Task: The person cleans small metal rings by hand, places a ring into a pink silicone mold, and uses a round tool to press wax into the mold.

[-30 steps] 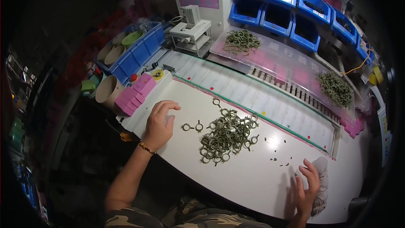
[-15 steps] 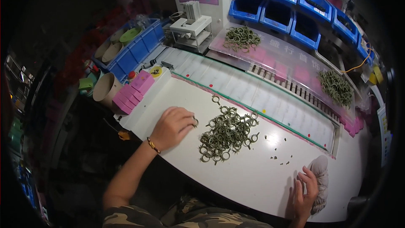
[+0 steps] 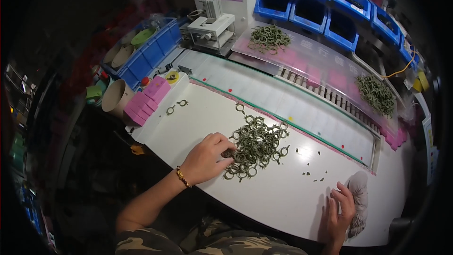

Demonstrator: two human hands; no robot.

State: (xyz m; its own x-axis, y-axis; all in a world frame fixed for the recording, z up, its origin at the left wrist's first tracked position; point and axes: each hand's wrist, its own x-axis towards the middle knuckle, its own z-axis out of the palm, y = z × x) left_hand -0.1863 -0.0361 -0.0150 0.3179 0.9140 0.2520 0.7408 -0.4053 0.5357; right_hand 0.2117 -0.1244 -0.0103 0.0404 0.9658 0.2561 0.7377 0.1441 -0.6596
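A pile of olive-green metal rings point(image 3: 257, 146) with small pronged heads lies on the white worktop. At the pile's left edge is my left hand point(image 3: 207, 158), palm down, a dark beaded bracelet at its wrist. Its thumb and fingertips close around a ring point(image 3: 228, 153) there, which they partly cover. Two loose rings point(image 3: 177, 107) lie farther off to the left, and another single ring point(image 3: 240, 108) sits just beyond the pile. My right hand point(image 3: 342, 210) rests against a grey cloth bundle point(image 3: 359, 200) at the right, its fingers apart, loosely bent and holding nothing.
Small dark bits point(image 3: 309, 173) lie right of the pile. Beyond runs a white belt point(image 3: 264, 101) with coloured dots. Pink blocks point(image 3: 141, 106) and a blue crate point(image 3: 153, 47) stand left. A clear sheet point(image 3: 321, 56) carries two more ring heaps under blue bins point(image 3: 309, 14).
My left hand has come back right to the pile. Two rings now lie at the left where none showed before. The belt's dots have shifted slightly left; my right hand has stayed put.
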